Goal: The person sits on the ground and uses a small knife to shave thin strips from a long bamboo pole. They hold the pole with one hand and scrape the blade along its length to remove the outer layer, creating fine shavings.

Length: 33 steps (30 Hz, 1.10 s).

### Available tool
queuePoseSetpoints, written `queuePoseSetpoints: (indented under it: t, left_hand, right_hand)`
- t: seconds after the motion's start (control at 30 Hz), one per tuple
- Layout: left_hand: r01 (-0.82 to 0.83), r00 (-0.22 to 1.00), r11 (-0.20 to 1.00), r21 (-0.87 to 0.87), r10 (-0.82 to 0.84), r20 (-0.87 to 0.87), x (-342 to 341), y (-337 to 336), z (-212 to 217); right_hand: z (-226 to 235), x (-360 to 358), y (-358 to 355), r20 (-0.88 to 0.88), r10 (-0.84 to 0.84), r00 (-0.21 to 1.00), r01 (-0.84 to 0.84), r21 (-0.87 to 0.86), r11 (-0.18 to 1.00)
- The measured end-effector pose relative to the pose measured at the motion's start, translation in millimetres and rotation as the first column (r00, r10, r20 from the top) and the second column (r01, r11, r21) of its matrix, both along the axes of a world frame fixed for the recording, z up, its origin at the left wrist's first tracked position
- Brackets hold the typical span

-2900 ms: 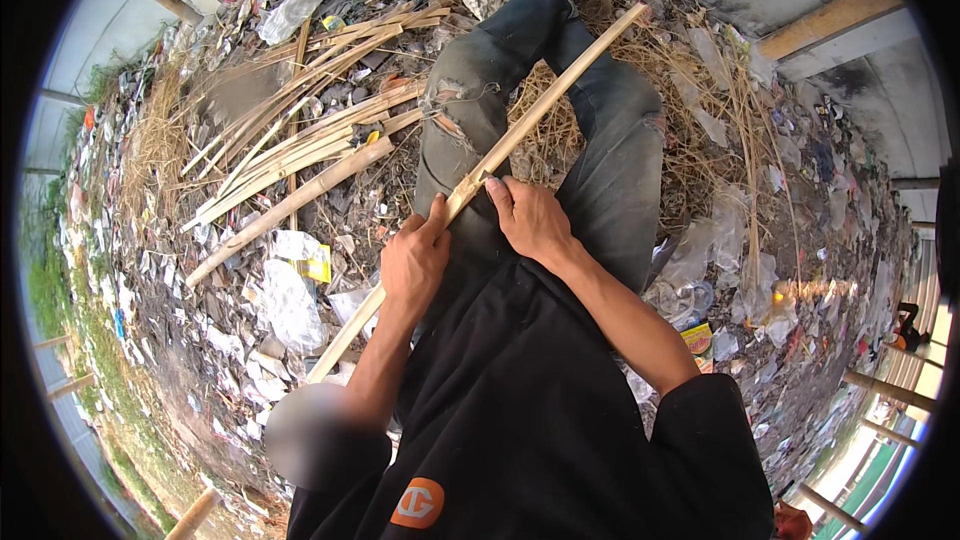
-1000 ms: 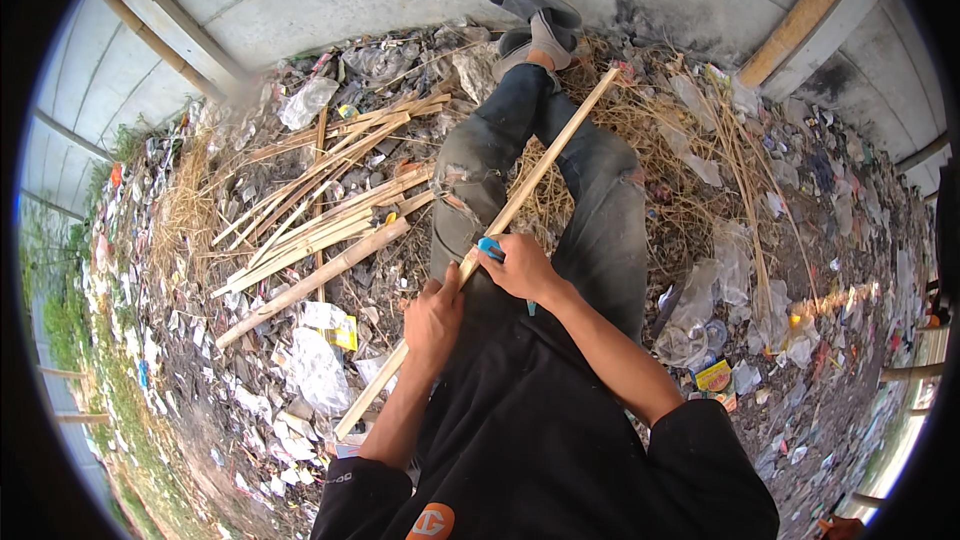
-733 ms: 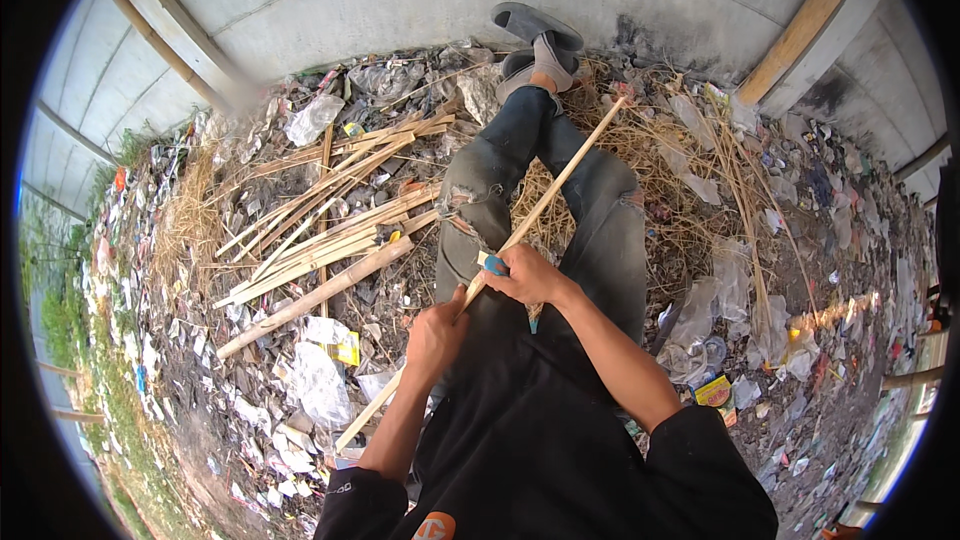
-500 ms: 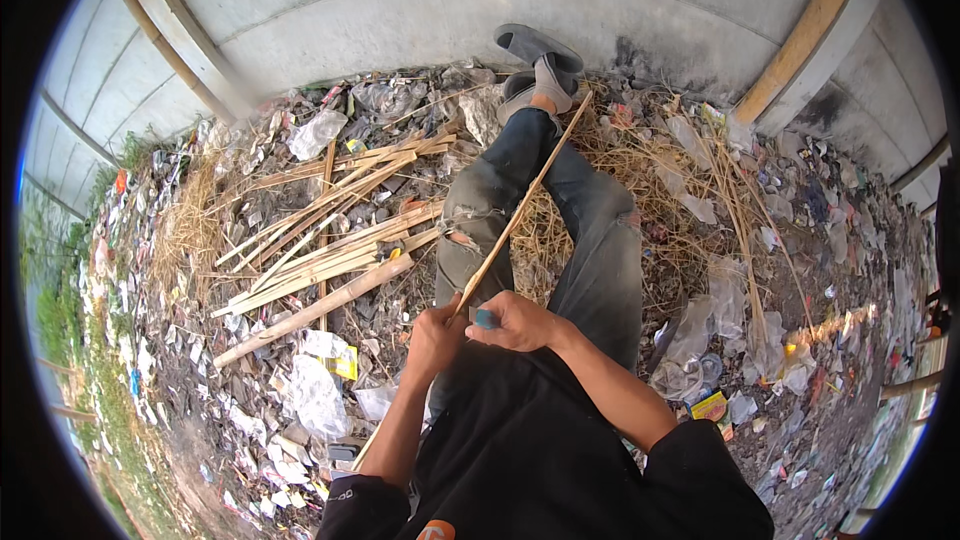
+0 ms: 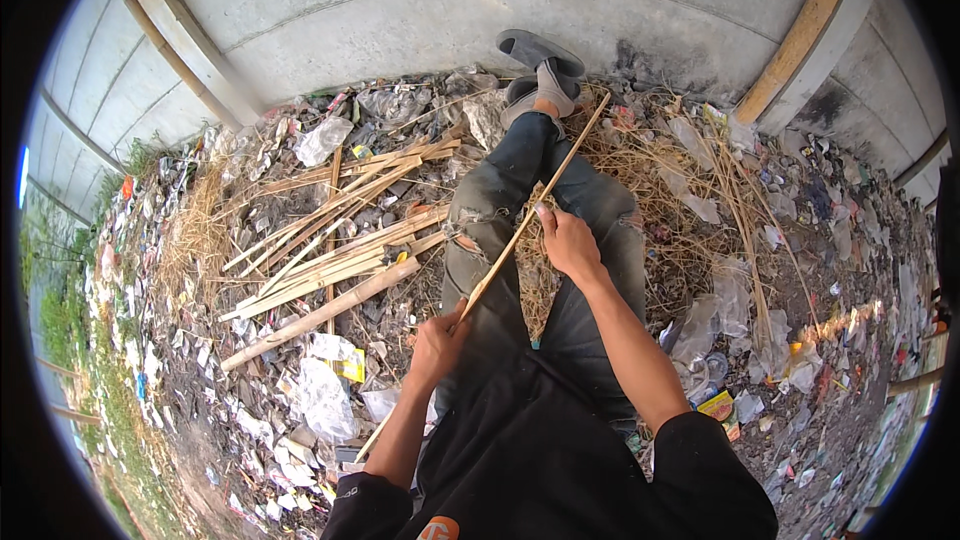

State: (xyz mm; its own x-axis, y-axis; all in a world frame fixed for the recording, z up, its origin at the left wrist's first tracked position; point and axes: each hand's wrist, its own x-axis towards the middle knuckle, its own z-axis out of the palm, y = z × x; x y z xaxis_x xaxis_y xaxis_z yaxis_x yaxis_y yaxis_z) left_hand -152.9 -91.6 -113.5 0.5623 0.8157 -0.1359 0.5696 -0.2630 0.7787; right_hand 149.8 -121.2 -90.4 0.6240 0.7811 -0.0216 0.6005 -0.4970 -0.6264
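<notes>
Grips thin wooden strip [image 5: 493, 274] in left hand [image 5: 438, 345], fingers curled tight round its lower part. Runs diagonally over lap: long axis from lower left, beside left forearm [image 5: 402, 430], to far tip at upper right, just right of sandals [image 5: 540, 48]. Points away from body, toward concrete wall [image 5: 420, 30], angled rightward. Keeps right hand [image 5: 574, 247] farther up strip, thumb at its edge, other fingers bent and mostly hidden; cannot tell whether pinching or only touching. Sits with torn jeans [image 5: 480, 202] under strip. Has loose split strips [image 5: 340, 262] left of knee, thicker pole [image 5: 320, 315] nearest, plastic bag [image 5: 325, 405] below, dry straw [image 5: 665, 178] right of legs.
</notes>
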Motion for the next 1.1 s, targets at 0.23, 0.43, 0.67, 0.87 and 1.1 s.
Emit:
queuePoseSetpoints:
  t: [0.23, 0.43, 0.67, 0.87, 1.1]
  left_hand:
    - [-0.013, 0.996, 0.997, -0.071, 0.007, -0.088, 4, -1, 20]
    - [0.046, 0.998, 0.998, -0.044, -0.048, -0.051, 2, 7, 10]
    - [-0.04, 0.997, 0.993, -0.113, 0.031, -0.073, 11, 3, 24]
    - [0.002, 1.0, 0.999, -0.04, -0.002, 0.013, 2, 6, 5]
    - [0.012, 0.997, 0.986, -0.165, -0.024, -0.075, 7, 16, 19]
  right_hand:
    - [-9, -86, -30, 0.037, 0.357, 0.933, -0.355, -0.058, 0.933]
    - [-15, -22, 2, 0.023, -0.005, 1.0, 0.003, 0.083, 0.997]
    - [-14, -112, -31, -0.029, 0.29, 0.957, -0.287, 0.074, 0.955]
    - [-3, -41, 4, -0.041, 0.019, 0.999, -0.014, 0.126, 0.992]
    - [-22, -116, -36, -0.225, 0.252, 0.941, -0.227, 0.13, 0.965]
